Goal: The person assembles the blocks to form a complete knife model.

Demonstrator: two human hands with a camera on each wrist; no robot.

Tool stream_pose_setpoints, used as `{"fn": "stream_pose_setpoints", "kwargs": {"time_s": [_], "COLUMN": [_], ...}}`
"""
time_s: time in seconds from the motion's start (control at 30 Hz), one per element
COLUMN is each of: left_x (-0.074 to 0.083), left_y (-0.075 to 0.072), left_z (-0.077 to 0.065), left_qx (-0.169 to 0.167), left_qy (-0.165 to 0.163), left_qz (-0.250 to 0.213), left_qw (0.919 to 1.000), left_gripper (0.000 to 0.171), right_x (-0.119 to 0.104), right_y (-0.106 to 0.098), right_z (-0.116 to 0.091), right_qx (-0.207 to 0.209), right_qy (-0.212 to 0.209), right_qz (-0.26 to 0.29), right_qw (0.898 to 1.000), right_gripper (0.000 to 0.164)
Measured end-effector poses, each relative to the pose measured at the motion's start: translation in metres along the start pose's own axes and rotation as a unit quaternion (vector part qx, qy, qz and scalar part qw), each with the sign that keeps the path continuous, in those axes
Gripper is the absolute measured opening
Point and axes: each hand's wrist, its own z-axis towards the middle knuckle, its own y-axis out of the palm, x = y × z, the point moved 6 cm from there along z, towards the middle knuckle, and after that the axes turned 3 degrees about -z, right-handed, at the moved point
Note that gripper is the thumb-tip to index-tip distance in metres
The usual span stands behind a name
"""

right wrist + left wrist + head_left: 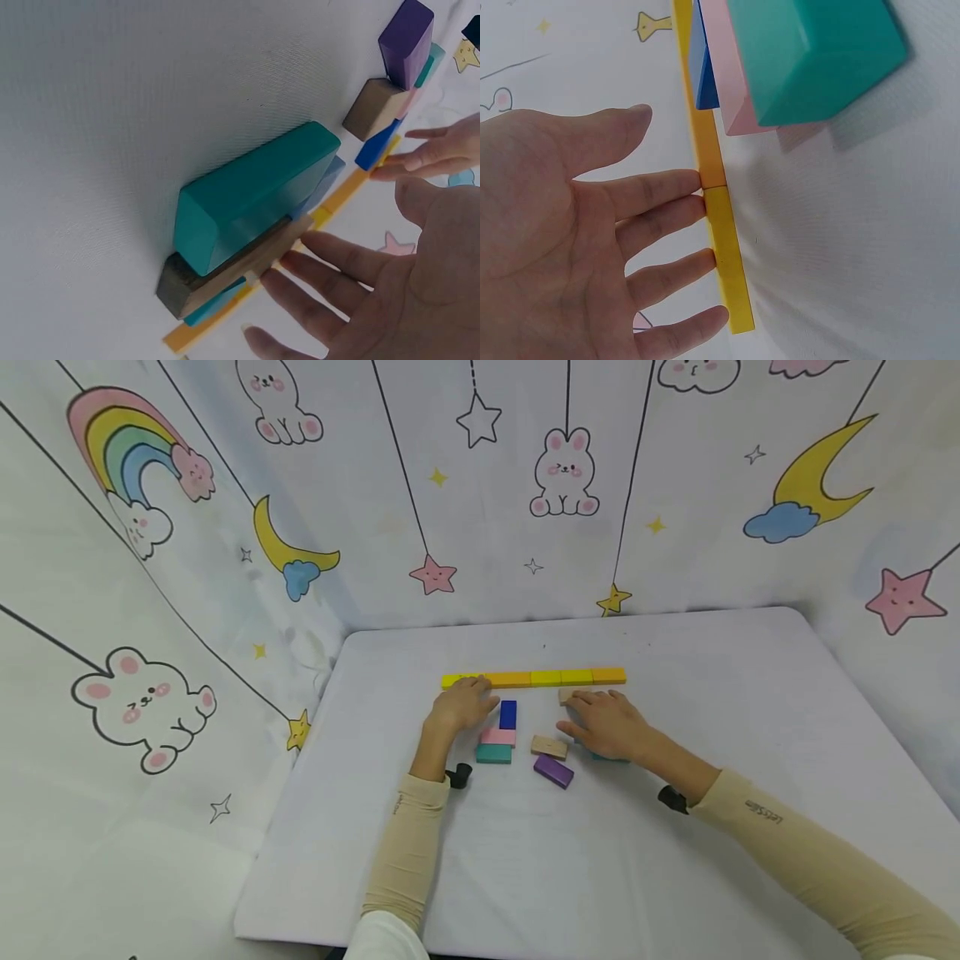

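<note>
A row of yellow and orange blocks (pixel 510 680) runs along the far part of the table. My left hand (pixel 461 704) lies at its left end, fingers spread, fingertips on the yellow block (pixel 731 262) and the orange block (pixel 707 146). Near the row's right half, my right hand (pixel 609 727) reaches over several blocks with extended fingers. Its fingertips are right at a wooden block (pixel 247 262) in the right wrist view, beside a large-looking teal block (pixel 259 184). A light blue block (pixel 324 184) sits behind that teal one, partly hidden.
Between the hands lie a blue block (pixel 508 714), a pink block (pixel 498 737), another teal block (pixel 494 754), a plain wooden block (pixel 550 747) and a tilted purple block (pixel 553 771). A white cloth covers the table (pixel 540 877); a patterned curtain (pixel 495 518) hangs behind it.
</note>
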Motion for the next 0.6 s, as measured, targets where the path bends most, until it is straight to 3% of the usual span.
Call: {"fn": "stream_pose_setpoints", "kwargs": {"time_s": [0.6], "left_x": [0.001], "left_y": [-0.0001], "left_z": [-0.0004], "left_qx": [0.002], "left_qy": [-0.002], "left_qz": [0.002], "left_qw": [1.0], "left_gripper": [0.056], "right_x": [-0.0098], "right_y": [0.0005], "right_z": [0.0065], "right_qx": [-0.004], "right_qy": [0.0], "right_qz": [0.006], "right_qw": [1.0], "right_gripper": [0.063]}}
